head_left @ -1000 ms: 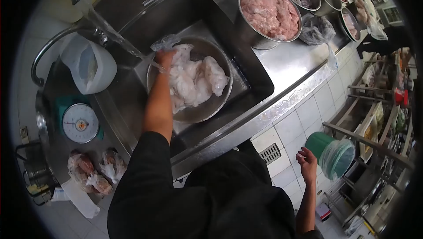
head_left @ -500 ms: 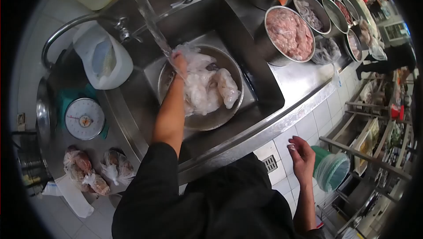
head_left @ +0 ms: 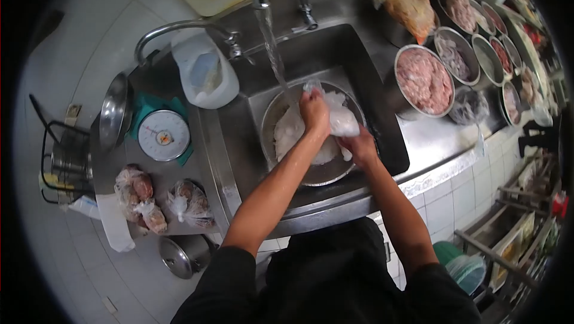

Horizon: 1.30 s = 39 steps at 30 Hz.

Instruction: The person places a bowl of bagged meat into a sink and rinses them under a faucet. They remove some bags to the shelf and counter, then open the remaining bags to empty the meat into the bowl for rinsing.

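Observation:
Over a round metal bowl [head_left: 267, 118] in the sink, both my hands hold a clear plastic bag with pale contents [head_left: 344, 122]. My left hand [head_left: 315, 110] is closed around the bag's gathered neck, close beside the running water [head_left: 272, 52]. Lower on the right, my right hand [head_left: 360, 146] grips the bag's bottom end, its fingers partly hidden beneath it. Pale, whitish pieces [head_left: 289, 134] lie in the bowl under the bag.
Left of the sink are a white jug [head_left: 224, 88], a dial scale [head_left: 164, 137] and bagged meat [head_left: 134, 188]. Metal pots of meat [head_left: 424, 79] line the counter at right. A green bin [head_left: 445, 252] stands on the floor.
My right hand has come from beside my body into the sink and taken hold of the bag. My left hand has lifted the bag's neck. The whole view has shifted.

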### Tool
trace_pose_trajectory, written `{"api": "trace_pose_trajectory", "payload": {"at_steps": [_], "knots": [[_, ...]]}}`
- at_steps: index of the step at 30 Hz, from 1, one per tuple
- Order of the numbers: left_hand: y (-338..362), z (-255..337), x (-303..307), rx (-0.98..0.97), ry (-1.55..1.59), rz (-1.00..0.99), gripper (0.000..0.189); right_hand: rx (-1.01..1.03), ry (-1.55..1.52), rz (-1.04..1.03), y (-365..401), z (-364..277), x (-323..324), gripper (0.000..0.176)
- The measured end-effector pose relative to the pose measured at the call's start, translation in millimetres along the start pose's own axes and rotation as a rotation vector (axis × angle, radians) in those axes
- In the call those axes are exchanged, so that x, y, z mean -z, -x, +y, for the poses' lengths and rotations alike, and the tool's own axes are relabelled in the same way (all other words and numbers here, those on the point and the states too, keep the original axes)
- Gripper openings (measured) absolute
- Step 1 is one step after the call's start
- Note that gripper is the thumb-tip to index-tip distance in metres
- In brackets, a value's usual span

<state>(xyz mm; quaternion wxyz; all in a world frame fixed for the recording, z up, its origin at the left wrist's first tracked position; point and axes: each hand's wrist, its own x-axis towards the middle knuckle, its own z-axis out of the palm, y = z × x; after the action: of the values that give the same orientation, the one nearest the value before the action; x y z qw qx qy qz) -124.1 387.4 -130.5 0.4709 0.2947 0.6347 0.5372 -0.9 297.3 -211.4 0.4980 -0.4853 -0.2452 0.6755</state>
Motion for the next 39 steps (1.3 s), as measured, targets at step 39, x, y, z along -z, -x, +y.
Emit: {"api": "trace_pose_trajectory", "payload": {"at_steps": [39], "knots": [[52, -97, 118, -0.651, -0.726, -0.289, 0.008, 0.646, 1.268, -0.45, -4, 27, -45, 0.021]]}}
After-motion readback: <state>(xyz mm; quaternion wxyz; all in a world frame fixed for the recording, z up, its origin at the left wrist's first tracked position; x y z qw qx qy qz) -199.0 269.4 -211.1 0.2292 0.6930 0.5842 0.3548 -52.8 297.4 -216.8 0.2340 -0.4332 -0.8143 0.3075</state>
